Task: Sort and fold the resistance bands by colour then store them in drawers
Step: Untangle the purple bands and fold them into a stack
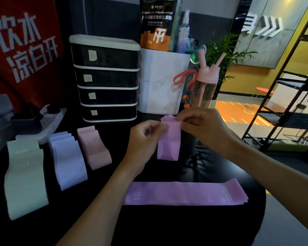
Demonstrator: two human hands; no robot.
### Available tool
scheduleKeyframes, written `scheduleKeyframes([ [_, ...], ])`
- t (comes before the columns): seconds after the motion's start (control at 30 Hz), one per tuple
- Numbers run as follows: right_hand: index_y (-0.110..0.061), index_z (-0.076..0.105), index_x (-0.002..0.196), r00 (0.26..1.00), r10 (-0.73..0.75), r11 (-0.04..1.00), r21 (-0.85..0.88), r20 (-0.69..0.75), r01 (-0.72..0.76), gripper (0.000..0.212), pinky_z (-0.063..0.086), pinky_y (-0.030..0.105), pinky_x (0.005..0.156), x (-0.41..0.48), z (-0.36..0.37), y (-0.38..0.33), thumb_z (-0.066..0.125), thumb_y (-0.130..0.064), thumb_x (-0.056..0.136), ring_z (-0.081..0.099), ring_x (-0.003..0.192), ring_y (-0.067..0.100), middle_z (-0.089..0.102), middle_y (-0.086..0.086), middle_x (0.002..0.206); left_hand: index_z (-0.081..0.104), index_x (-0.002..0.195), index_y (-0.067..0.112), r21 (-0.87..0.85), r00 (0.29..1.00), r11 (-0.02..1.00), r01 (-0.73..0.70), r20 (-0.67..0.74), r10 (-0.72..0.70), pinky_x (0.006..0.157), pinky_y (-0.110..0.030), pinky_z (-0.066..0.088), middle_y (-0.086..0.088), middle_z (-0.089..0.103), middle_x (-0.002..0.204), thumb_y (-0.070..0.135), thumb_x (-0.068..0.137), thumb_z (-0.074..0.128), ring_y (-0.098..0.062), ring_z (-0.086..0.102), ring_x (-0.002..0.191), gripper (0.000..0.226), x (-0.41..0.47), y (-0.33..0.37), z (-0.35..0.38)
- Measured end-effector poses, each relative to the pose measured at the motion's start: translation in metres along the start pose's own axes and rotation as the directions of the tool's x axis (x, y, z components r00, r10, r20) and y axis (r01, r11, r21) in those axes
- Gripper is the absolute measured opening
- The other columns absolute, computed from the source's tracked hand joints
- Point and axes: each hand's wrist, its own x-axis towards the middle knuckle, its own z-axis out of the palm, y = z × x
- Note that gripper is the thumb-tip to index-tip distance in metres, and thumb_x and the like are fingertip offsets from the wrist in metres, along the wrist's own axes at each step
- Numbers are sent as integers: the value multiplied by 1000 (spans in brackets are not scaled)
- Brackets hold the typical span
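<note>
Left hand point(146, 137): the fingers were pinched together on the upper left edge of the folded purple band point(169, 139), which was held up above the table.
Right hand point(201, 128): the fingers were closed on the band's upper right corner, so the band was gripped from both sides at its top.
Folded purple band: it was hung downward between the two hands, doubled over, clear of the table surface.
Flat purple band point(183, 193): it was laid lengthwise on the black table point(167, 228) just below the hands, with "10" printed near its left end.
Pink bands point(94, 148): a folded stack was set left of the left hand, near the drawers.
Lilac bands point(68, 160): a folded stack was placed just left of the pink one.
Green bands point(23, 173): a folded stack was laid furthest left, marked "30".
Drawer unit point(107, 80): four dark drawers, each with a pale label, were seen shut at the back of the table.
White container point(160, 82): it was stood just right of the drawers, with a powder pouch point(156, 23) inside.
Pink bottle point(206, 84): it was stood right of the container.
</note>
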Motion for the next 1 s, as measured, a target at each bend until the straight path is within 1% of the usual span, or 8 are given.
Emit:
scheduleKeyframes([
  [0.1, -15, 72, 89, 1000, 24, 999, 28, -1, -24, 28, 53, 18, 80, -5, 0, -7, 68, 12, 82, 71, 88, 13, 71, 11, 102, 75, 88, 9, -40, 999, 999, -15, -36, 14, 67, -13, 47, 3, 68, 76, 15, 92, 69, -1, 58, 71, 9, -2, 7, 1],
  [0.17, -9, 71, 100, 997, 78, 994, 72, -7, -78, 27, 54, 17, 77, -8, -3, -13, 64, 13, 84, 71, 87, 11, 72, 11, 102, 74, 86, 12, -53, 997, 998, -22, -69, 18, 66, -12, 47, 9, 66, 72, 13, 91, 69, 1, 55, 68, 8, -4, 13, 2],
  [0.27, -8, 61, 118, 979, 202, 931, 301, 39, -204, 30, 58, 27, 82, -11, -9, -24, 58, 7, 91, 72, 91, 18, 74, 11, 98, 74, 86, 12, -73, 998, 997, -38, -57, 34, 68, -15, 49, 6, 69, 75, 12, 91, 69, -2, 59, 70, 8, -7, 22, 1],
  [0.33, -9, 58, 123, 975, 219, 926, 306, 38, -220, 32, 58, 29, 82, -11, -10, -30, 62, -1, 92, 72, 91, 19, 75, 8, 95, 74, 86, 13, -77, 996, 995, -63, -65, 58, 69, -14, 50, 7, 69, 75, 11, 91, 70, -1, 60, 71, 7, -7, 30, 1],
  [0.53, 0, 69, 95, 984, 166, 970, 190, -69, -150, 10, 48, 16, 56, -12, -14, -58, 67, 4, 87, 60, 55, 8, 66, 5, 70, 74, 89, 11, -75, 992, 990, -122, -25, 121, 70, -15, 51, 5, 71, 80, 9, 89, 72, -2, 64, 76, 3, -4, 63, -10],
  [0.73, -15, 68, 90, 983, 117, 981, 174, -143, -92, 21, 53, 24, 61, -14, -26, -88, 70, 5, 83, 63, 64, 9, 66, -8, 70, 73, 92, 5, -71, 986, 984, -164, -11, 164, 76, -23, 55, -7, 74, 88, 7, 88, 73, -10, 67, 81, 5, -4, 98, -14],
  [0.83, -12, 70, 96, 980, 123, 980, 177, -159, -94, 22, 58, 33, 68, -16, -34, -98, 68, 5, 83, 65, 72, 16, 69, 1, 79, 73, 93, 5, -41, 983, 984, -176, 49, 178, 76, -25, 57, -8, 75, 89, 8, 87, 73, -10, 68, 79, 6, -8, 112, -13],
  [1.0, -18, 71, 87, 969, 74, 986, 164, -234, -35, 26, 57, 24, 66, -22, -42, -113, 65, 8, 83, 64, 66, 6, 69, -2, 74, 72, 86, 10, 24, 984, 987, -160, 79, 158, 67, -23, 56, 2, 72, 78, 12, 85, 77, -7, 66, 72, 6, -17, 119, -9],
])
